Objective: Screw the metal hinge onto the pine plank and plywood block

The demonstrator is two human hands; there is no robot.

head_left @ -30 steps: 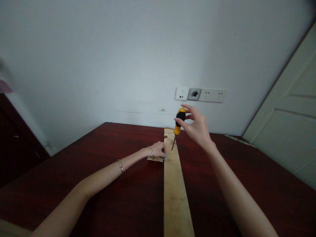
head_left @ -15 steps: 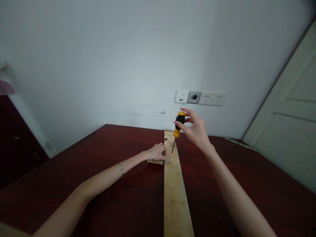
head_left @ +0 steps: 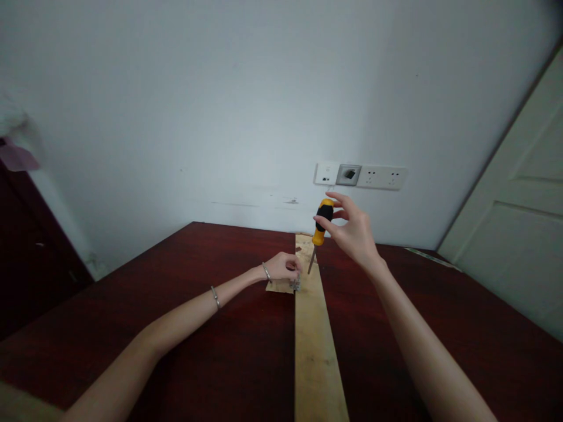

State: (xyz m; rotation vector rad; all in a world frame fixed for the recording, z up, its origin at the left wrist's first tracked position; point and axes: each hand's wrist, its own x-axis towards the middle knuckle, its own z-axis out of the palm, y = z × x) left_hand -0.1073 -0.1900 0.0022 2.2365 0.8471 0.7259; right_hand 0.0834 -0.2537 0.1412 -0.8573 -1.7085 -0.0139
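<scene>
My right hand (head_left: 355, 231) grips a yellow-and-black screwdriver (head_left: 324, 217) by its handle, between thumb and fingers. Its shaft slants down over a long pale wooden board (head_left: 314, 334); whether the tip touches the wood cannot be made out. Over the board's left edge, the fingertips of my left hand (head_left: 284, 266) are pinched together, and anything in them is too small to name. Just below those fingers is a small silvery metal piece (head_left: 296, 284), perhaps a hinge. A short flat wooden piece (head_left: 280, 288) lies partly under my left hand, against the board.
The board lies lengthwise on a dark red tabletop (head_left: 211, 351), its far end by the white wall (head_left: 246, 117). Sockets (head_left: 382, 177) are set in the wall behind the screwdriver. At the right stands a pale panelled door (head_left: 528, 234). Another pale wooden strip (head_left: 26, 404) shows at bottom left.
My left hand has lifted slightly and its fingers have shifted, so more of the metal piece and short wood shows. My right hand keeps the screwdriver in nearly the same place. The view shifted slightly.
</scene>
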